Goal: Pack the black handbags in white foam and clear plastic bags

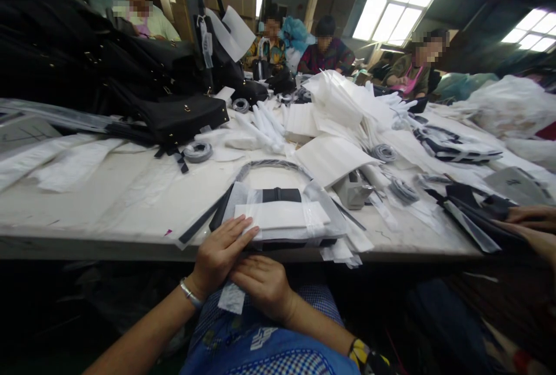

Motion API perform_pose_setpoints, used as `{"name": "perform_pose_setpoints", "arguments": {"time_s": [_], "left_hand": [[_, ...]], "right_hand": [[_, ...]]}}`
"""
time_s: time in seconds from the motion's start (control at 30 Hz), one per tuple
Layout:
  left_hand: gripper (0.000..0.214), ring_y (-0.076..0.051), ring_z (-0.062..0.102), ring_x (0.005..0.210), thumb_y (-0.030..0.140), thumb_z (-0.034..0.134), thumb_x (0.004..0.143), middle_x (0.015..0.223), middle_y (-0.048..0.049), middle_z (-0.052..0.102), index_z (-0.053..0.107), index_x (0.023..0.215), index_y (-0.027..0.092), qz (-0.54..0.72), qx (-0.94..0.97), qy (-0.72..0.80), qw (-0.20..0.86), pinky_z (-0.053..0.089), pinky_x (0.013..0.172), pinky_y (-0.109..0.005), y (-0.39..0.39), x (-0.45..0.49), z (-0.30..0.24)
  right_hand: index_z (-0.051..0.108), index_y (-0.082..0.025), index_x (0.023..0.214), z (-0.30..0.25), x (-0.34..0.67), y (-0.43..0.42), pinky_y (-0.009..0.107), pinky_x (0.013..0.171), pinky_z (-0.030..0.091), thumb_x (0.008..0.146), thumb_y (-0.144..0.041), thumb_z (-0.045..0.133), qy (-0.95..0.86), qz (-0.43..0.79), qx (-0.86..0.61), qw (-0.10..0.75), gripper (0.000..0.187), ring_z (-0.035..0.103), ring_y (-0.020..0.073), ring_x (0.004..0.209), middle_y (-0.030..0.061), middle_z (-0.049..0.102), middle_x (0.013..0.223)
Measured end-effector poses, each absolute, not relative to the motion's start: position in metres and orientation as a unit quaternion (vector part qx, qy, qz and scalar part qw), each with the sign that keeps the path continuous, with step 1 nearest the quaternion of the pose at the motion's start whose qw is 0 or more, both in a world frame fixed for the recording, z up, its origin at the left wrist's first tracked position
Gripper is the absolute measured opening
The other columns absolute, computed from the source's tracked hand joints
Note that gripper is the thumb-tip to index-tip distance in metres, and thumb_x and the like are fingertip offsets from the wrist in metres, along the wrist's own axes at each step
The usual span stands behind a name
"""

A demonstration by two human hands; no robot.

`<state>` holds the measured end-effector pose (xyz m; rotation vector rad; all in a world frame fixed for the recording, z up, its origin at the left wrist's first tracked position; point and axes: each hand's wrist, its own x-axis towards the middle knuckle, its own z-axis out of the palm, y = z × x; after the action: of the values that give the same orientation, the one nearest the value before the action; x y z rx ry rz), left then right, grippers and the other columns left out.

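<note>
In front of me at the table edge lies a dark handbag (281, 195) partly wrapped in white sheet, its covered handle arching away from me. A folded white foam sheet (282, 216) covers its front, with clear film over the ends. My left hand (223, 247) rests on the bag's near left corner, fingers stretched out and close together. Just below it, my right hand (263, 282) is closed with its fingers pressed together at the bag's near edge. A whitish translucent strip (232, 298) hangs down from under the right fingertips; the exact grip is partly hidden.
Black bags (174, 111) are piled at left. White foam sheets (343, 109) and grey coiled straps (198, 152) crowd the middle. Another wrapped bag (456, 146) lies farther right. At the right edge, another person's hands (532, 224) handle a black bag. Several people sit across the table.
</note>
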<state>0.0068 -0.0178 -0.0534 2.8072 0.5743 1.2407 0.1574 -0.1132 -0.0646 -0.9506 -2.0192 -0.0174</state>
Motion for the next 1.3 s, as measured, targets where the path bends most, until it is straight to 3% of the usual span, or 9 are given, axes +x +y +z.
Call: {"name": "perform_pose_setpoints", "arguments": {"time_s": [0.17,0.47,0.67,0.9,1.13,1.3], "left_hand": [[0.044,-0.025,0.052,0.133,0.004,0.048,0.096,0.137,-0.0116,0.06,0.055,0.137,0.02,0.408,0.895,0.182,0.009,0.05,0.107,-0.046,-0.015,0.009,-0.054],[0.047,-0.024,0.053,0.132,0.005,0.047,0.097,0.136,-0.0085,0.062,0.052,0.14,0.023,0.421,0.888,0.188,0.007,0.051,0.106,-0.044,-0.014,0.011,-0.051],[0.044,-0.025,0.052,0.133,0.006,0.043,0.098,0.137,-0.0099,0.061,0.054,0.139,0.02,0.417,0.892,0.173,0.006,0.047,0.109,-0.047,-0.017,0.007,-0.053],[0.043,-0.022,0.058,0.126,0.01,0.048,0.098,0.13,-0.0064,0.066,0.054,0.138,0.023,0.421,0.888,0.183,0.009,0.046,0.11,-0.045,-0.02,0.006,-0.061],[0.033,-0.022,0.061,0.12,0.009,0.05,0.096,0.12,-0.0088,0.07,0.061,0.126,0.019,0.464,0.865,0.192,0.006,0.051,0.105,-0.042,-0.025,0.007,-0.059],[0.037,-0.022,0.057,0.125,0.0,0.049,0.093,0.125,-0.0127,0.066,0.058,0.128,0.012,0.47,0.863,0.181,0.039,0.048,0.109,-0.041,-0.026,0.004,-0.063]], "right_hand": [[0.069,-0.015,0.1,-0.068,0.144,-0.114,0.029,0.09,0.058,0.101,-0.015,0.042,-0.816,0.018,-0.379,0.436,0.027,0.071,0.0148,0.096,0.0062,0.076,0.1],[0.071,-0.02,0.096,-0.087,0.134,-0.127,0.026,0.094,0.057,0.098,-0.022,0.055,-0.839,-0.005,-0.35,0.418,0.016,0.071,0.0129,0.103,0.0015,0.078,0.099],[0.069,-0.018,0.106,-0.051,0.158,-0.139,0.028,0.099,0.054,0.101,-0.02,0.049,-0.809,0.017,-0.36,0.463,0.021,0.072,0.0135,0.102,0.0035,0.078,0.102],[0.069,-0.018,0.115,0.004,0.184,-0.123,0.027,0.088,0.058,0.097,-0.01,0.046,-0.785,0.09,-0.403,0.463,0.03,0.073,0.0154,0.098,0.007,0.077,0.104],[0.076,-0.028,0.104,0.028,0.198,-0.068,0.024,0.08,0.057,0.084,-0.004,0.06,-0.757,0.127,-0.543,0.34,0.035,0.074,0.0142,0.085,-0.0037,0.079,0.096],[0.078,-0.027,0.088,0.021,0.204,-0.041,0.026,0.073,0.055,0.085,-0.011,0.069,-0.755,0.09,-0.573,0.308,0.019,0.068,0.0156,0.076,-0.0027,0.078,0.082]]}}
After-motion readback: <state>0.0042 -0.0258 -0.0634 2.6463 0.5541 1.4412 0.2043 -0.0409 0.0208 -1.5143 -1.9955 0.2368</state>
